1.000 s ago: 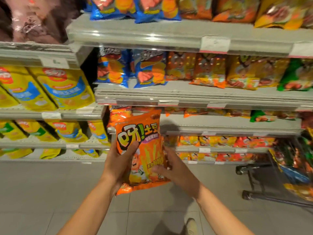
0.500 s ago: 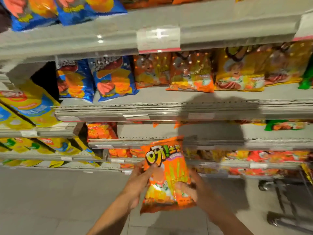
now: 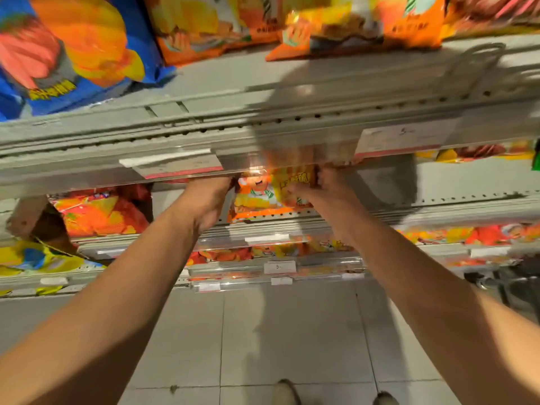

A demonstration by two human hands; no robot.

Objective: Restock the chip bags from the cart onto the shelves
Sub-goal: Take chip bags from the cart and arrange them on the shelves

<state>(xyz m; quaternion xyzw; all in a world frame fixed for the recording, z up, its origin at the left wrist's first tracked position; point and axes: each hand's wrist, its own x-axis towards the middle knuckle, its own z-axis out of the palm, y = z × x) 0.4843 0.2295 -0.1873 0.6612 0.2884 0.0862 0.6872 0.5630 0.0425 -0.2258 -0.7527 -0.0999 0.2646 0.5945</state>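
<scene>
The orange chip bag (image 3: 263, 197) sits upright at the front edge of a grey shelf (image 3: 438, 211), its top hidden under the price rail (image 3: 181, 168) of the shelf above. We hold it from both sides: our left hand (image 3: 209, 197) grips its left edge, and our right hand (image 3: 324, 191) curls its fingers (image 3: 295, 190) over the bag's right face. Just left, more orange bags (image 3: 99, 214) lie on the same level. Blue bags (image 3: 67, 54) fill the shelf overhead.
</scene>
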